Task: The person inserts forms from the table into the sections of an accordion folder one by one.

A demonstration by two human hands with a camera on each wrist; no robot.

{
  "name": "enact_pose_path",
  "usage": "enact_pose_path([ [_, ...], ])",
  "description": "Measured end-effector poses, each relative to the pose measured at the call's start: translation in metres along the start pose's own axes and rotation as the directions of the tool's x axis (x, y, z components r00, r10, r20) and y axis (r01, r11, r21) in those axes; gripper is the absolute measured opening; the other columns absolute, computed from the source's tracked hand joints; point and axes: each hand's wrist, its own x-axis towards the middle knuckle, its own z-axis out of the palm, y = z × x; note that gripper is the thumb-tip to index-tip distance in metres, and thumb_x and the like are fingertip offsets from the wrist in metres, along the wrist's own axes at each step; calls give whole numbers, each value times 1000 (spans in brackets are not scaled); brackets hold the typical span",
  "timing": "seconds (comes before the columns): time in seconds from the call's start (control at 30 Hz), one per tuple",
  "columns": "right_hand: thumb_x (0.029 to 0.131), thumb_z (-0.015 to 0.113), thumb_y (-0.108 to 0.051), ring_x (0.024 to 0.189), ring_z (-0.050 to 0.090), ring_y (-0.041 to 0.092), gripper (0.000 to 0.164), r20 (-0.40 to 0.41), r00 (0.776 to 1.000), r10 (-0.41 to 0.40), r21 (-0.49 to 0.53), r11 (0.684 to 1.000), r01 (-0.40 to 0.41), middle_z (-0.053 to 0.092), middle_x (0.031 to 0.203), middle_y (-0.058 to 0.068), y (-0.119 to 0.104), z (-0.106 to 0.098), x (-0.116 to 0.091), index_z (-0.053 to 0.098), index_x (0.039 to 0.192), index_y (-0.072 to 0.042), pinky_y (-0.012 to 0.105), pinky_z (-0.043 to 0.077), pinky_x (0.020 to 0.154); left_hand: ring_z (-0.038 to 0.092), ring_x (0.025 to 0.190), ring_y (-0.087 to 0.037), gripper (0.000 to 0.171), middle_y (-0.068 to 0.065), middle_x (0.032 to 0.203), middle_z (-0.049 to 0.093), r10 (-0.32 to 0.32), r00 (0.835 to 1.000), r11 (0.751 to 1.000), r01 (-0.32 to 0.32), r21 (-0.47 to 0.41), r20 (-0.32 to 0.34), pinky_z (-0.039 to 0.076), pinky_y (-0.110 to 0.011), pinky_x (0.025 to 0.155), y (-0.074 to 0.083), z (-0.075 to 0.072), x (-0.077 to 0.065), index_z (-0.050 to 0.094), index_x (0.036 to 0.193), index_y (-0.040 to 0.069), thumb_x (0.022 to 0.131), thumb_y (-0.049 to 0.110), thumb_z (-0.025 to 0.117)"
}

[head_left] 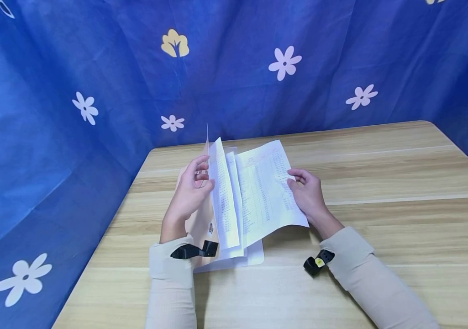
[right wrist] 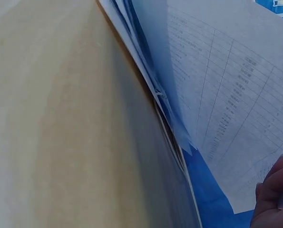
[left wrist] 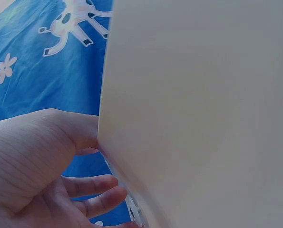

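A folder with a tan cover (head_left: 204, 224) stands partly opened over the table, with printed sheets inside. My left hand (head_left: 188, 192) holds the raised cover at its left edge, thumb toward the pages and fingers on the outer side. In the left wrist view the pale cover (left wrist: 193, 104) fills most of the picture beside the left hand (left wrist: 41, 161). My right hand (head_left: 309, 194) pinches the right edge of a printed sheet (head_left: 258, 196), spread out to the right. Its rows of a table show in the right wrist view, near the right hand's fingers (right wrist: 273, 190).
The wood-grain table (head_left: 402, 228) extends under the folder and off to the right. A blue curtain (head_left: 225, 82) with pale flowers hangs along the table's back and left. Small black cameras (head_left: 194, 250) sit on both wrists.
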Motion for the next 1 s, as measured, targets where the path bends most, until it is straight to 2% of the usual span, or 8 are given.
enact_pose_path([
  [0.2, 91, 55, -7, 76, 60, 16, 28, 49, 999, 19, 1, 1000, -19, 57, 115, 12, 2, 4, -3, 58, 119, -6, 23, 52, 62, 50, 98, -27, 60, -25, 126, 42, 10, 1000, 1000, -10, 1, 1, 49, -24, 74, 1, 0, 0, 40, 140, 12, 84, -4, 55],
  [0.53, 90, 56, -5, 83, 61, 19, 30, 210, 978, 1, -37, 999, 7, 56, 117, 15, 0, 13, -11, 58, 120, -4, 24, 52, 69, 49, 98, -27, 60, -25, 126, 41, 18, 1000, 1000, -18, 7, 5, 48, -24, 75, 0, 0, 0, 39, 140, 11, 84, -5, 54],
  [0.67, 89, 56, -3, 89, 60, 21, 31, 233, 972, -6, -60, 998, 20, 56, 120, 15, -1, 16, -13, 59, 120, -4, 26, 51, 73, 49, 98, -27, 60, -25, 126, 41, 7, 1000, 1000, -7, -2, 8, 48, -23, 75, 0, 0, 0, 39, 140, 11, 85, -5, 54],
  [0.87, 88, 57, -3, 85, 62, 21, 32, 259, 966, 4, -63, 998, 12, 57, 118, 16, -2, 22, -14, 59, 120, -4, 28, 52, 70, 48, 99, -28, 60, -25, 127, 40, -13, 1000, 1000, 14, -14, 21, 47, -25, 76, 0, 0, 0, 38, 141, 12, 85, -4, 54],
  [1.0, 88, 55, -1, 89, 62, 22, 34, 279, 960, 20, -76, 997, 2, 58, 119, 15, -1, 28, -13, 59, 122, -5, 28, 52, 73, 48, 99, -28, 60, -25, 127, 40, -16, 1000, 1000, 16, -14, 20, 47, -26, 76, 0, 0, 0, 38, 141, 13, 85, -4, 54],
])
